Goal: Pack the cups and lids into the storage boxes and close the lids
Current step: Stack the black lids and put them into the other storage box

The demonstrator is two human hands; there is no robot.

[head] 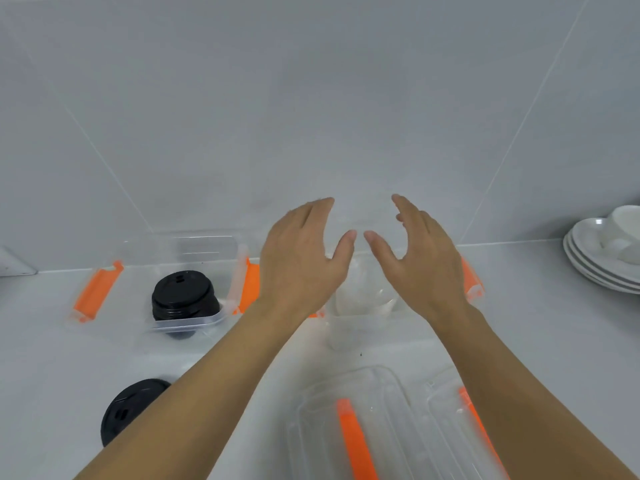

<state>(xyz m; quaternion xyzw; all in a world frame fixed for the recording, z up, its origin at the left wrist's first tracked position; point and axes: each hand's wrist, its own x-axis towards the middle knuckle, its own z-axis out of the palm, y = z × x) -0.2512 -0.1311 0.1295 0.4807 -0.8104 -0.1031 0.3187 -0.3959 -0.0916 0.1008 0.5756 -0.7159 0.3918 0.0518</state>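
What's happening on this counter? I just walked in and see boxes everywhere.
A person is packing cups and lids into clear storage boxes with orange latches. Both hands, left hand and right hand, are open and empty above the right box, which holds clear cups. The left box holds a stack of black lids; another black lid lies on the counter. Box lids lie unattached nearby.

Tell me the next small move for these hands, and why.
Probably lower both hands, left hand and right hand, onto the clear cups in the right storage box. Both are open, empty and hovering above it, and its lid lies unfitted nearby.
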